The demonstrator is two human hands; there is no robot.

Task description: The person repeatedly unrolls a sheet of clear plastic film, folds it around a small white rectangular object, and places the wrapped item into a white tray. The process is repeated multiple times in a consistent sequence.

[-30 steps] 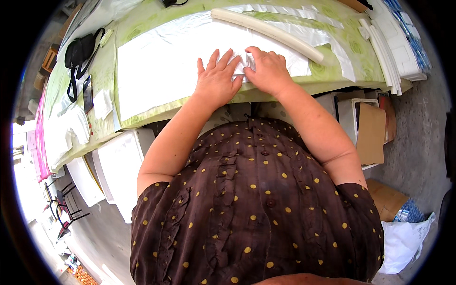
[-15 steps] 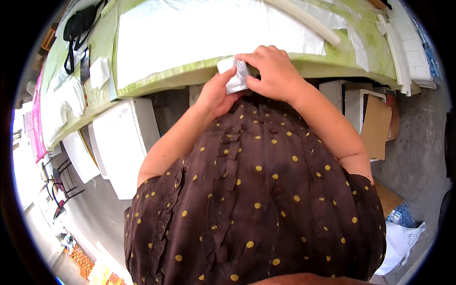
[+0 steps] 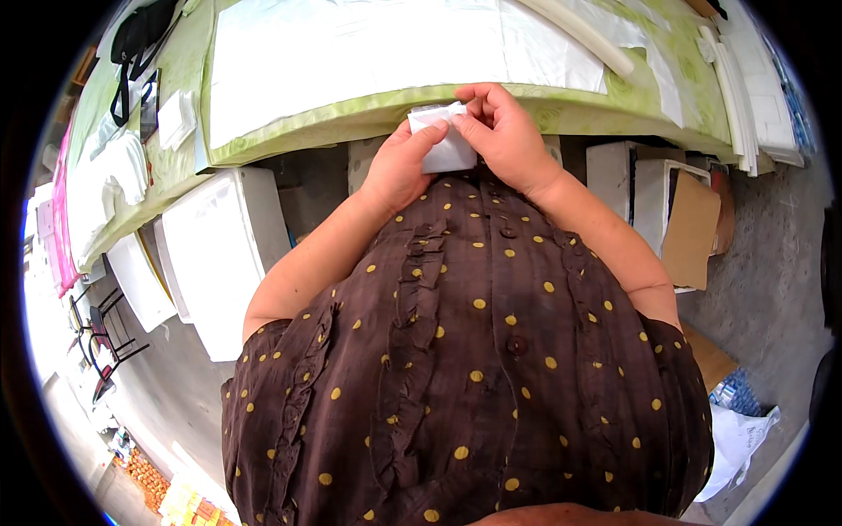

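Observation:
A small folded packet of thin white plastic [image 3: 451,156] is held between both hands, just in front of the table's near edge. My left hand [image 3: 396,167] is closed on its left side, the thumb lying across the front and the fingers hidden behind. At the packet's upper right, my right hand [image 3: 513,145] pinches its top edge between thumb and bent fingers. Beyond the hands, a large white sheet [image 3: 351,61] lies spread over the green patterned tablecloth [image 3: 289,140].
A long pale roll [image 3: 583,37] lies across the sheet's right part. Folded white pieces [image 3: 177,120] and a black bag [image 3: 140,35] sit at the table's left. Underneath stand white boxes [image 3: 210,254] and a cardboard flap [image 3: 691,232]. A chair [image 3: 101,337] stands at far left.
The packet now looks flatter and squarer, its front facing up. My right hand has moved from its upper right corner and side to a pinch on the top edge.

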